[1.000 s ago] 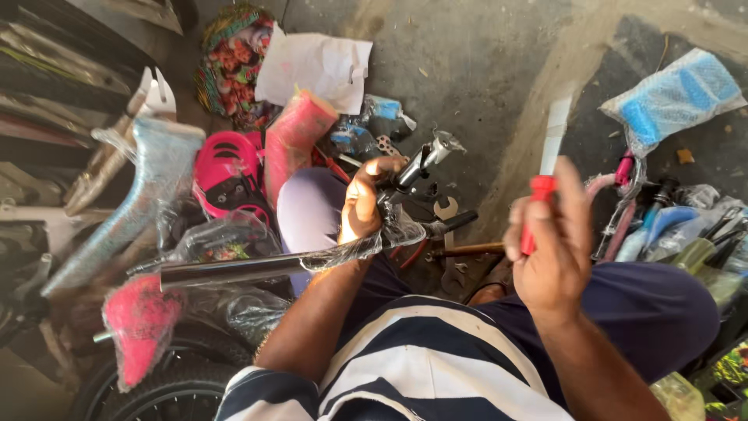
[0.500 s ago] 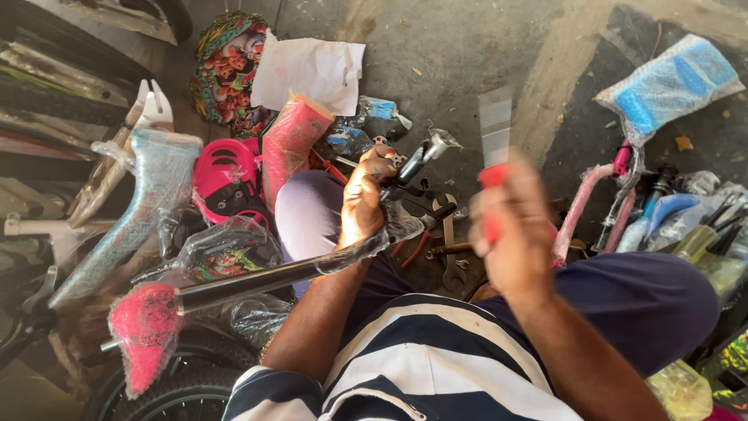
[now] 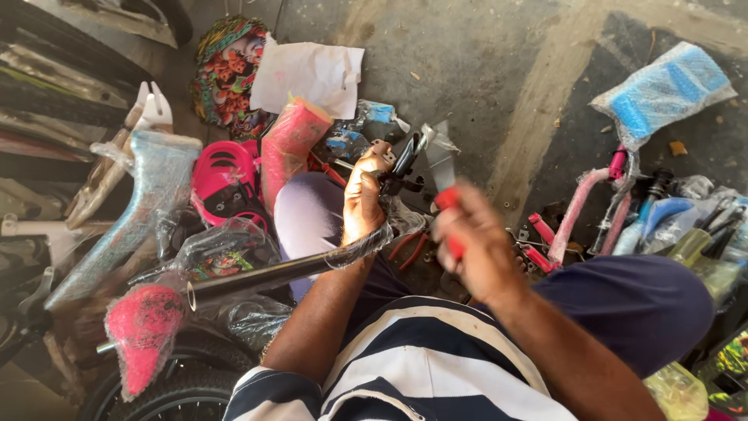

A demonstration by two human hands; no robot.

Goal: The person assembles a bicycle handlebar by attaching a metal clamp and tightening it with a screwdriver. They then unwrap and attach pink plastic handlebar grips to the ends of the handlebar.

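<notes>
My left hand (image 3: pixel 363 195) grips a black handlebar (image 3: pixel 265 277) wrapped in clear plastic, close to its brake lever (image 3: pixel 405 160). The bar runs down to the left, ending beside a pink plastic-wrapped part (image 3: pixel 144 331). My right hand (image 3: pixel 471 245) is blurred with motion and holds a red-handled knife (image 3: pixel 444 183) whose grey blade points up, right next to the brake lever and the plastic wrap. Both hands work above my lap, over my blue shorts (image 3: pixel 631 300).
Wrapped bicycle parts lie around on the concrete floor: a teal frame piece (image 3: pixel 132 214) at left, a pink seat part (image 3: pixel 222 179), a pink box (image 3: pixel 288 140), white paper (image 3: pixel 308 74), a blue bubble-wrapped bundle (image 3: pixel 662 90) and a pink tube (image 3: pixel 580 206) at right. A tyre (image 3: pixel 148 394) shows at lower left.
My right hand with the knife has swung from the right toward the middle, up to the brake lever. The handlebar has tilted, its left end lower.
</notes>
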